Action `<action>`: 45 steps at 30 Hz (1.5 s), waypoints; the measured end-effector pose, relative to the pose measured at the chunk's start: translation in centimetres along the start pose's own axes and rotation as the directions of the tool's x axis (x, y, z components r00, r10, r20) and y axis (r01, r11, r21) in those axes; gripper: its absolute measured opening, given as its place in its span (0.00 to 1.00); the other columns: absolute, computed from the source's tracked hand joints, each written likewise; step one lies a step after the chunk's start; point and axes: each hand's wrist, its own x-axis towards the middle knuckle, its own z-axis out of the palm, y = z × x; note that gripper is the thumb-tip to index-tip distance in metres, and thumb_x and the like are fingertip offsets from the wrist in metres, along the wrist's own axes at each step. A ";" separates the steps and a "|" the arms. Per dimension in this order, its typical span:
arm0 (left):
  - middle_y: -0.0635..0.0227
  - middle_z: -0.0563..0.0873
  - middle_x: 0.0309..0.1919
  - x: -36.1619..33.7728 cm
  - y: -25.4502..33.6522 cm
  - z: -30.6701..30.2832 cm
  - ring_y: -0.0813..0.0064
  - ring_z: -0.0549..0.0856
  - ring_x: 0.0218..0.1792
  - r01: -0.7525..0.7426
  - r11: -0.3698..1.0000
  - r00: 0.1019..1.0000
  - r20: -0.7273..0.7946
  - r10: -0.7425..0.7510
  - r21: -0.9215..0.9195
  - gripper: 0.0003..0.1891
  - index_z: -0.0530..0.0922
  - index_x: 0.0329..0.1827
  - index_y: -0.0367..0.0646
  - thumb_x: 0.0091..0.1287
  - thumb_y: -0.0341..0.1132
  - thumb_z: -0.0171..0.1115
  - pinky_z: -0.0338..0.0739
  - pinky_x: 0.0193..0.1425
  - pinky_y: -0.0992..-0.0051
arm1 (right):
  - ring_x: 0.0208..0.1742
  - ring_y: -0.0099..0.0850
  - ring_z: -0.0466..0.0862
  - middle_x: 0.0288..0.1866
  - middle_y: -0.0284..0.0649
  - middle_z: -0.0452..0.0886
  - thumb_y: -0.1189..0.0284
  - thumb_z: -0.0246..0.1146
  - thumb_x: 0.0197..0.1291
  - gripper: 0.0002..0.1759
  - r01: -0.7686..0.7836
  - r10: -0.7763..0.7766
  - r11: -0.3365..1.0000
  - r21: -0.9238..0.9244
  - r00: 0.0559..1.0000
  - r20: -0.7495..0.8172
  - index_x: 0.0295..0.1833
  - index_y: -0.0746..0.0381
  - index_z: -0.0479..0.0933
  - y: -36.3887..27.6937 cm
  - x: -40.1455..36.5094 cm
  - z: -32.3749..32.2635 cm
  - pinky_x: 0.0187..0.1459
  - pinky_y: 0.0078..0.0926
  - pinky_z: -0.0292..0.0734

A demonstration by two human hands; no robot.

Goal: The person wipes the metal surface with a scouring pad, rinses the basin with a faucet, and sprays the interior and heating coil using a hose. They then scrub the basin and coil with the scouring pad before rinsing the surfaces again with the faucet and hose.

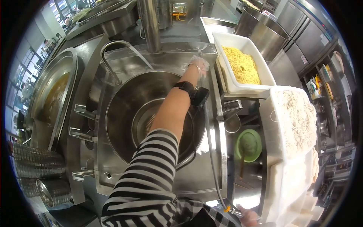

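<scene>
My left hand (199, 66), in a clear plastic glove, reaches across to the back right corner of the steel sink unit (200, 162). Its fingers are curled at the upper end of a grey hose (210, 147); what they grip is hidden. Down at the bottom right, my right hand (249, 218), also gloved, is closed around the hose's metal nozzle (235, 212), beside an orange fitting. Below my left forearm lies a deep round steel basin (121, 125). Water runs from a curved tap (109, 62) toward the basin's back rim.
On the right stand a white tub of yellow noodles (242, 66), a tub of pale noodles (297, 119) and a green bowl (248, 145). A wide pan of brown liquid (56, 96) and wire baskets (38, 166) are at left. A tall steel pot (261, 32) stands behind.
</scene>
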 end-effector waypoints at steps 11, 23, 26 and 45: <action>0.67 0.69 0.17 -3.5 3.4 3.1 0.67 0.69 0.15 0.387 0.375 0.865 0.191 -0.463 -0.843 0.11 0.70 0.18 0.49 0.58 0.36 0.47 0.57 0.15 0.63 | 0.32 0.33 0.80 0.33 0.40 0.82 0.71 0.55 0.56 0.17 0.012 -0.009 0.999 0.047 0.998 -0.057 0.52 0.47 0.75 1.5 -0.3 1.6 0.32 0.30 0.73; 0.69 0.67 0.13 -21.4 -1.0 -9.5 0.70 0.66 0.11 -0.019 0.144 0.546 -0.131 -0.828 -0.989 0.09 0.69 0.20 0.47 0.58 0.34 0.46 0.55 0.14 0.63 | 0.43 0.31 0.80 0.42 0.46 0.81 0.77 0.57 0.52 0.03 -0.006 0.004 1.000 -0.007 0.976 -0.219 0.33 0.58 0.74 4.6 0.2 -2.3 0.40 0.30 0.74; 0.69 0.67 0.14 -25.5 -2.0 -11.2 0.70 0.66 0.12 -0.090 0.150 0.485 -0.174 -0.857 -0.985 0.08 0.70 0.21 0.46 0.58 0.34 0.46 0.55 0.14 0.63 | 0.60 0.43 0.71 0.57 0.58 0.71 0.79 0.60 0.50 0.07 0.362 -0.219 0.718 0.594 0.928 -0.301 0.27 0.61 0.68 14.3 7.0 3.4 0.57 0.41 0.67; 0.68 0.70 0.16 -43.5 0.2 -9.7 0.71 0.67 0.14 -0.386 0.075 0.454 -0.260 -0.852 -0.919 0.09 0.75 0.31 0.41 0.58 0.34 0.47 0.60 0.18 0.62 | 0.37 0.48 0.81 0.29 0.51 0.79 0.67 0.49 0.60 0.17 0.123 -0.196 0.932 -0.340 0.962 -0.190 0.52 0.41 0.75 4.1 1.6 -4.2 0.40 0.42 0.73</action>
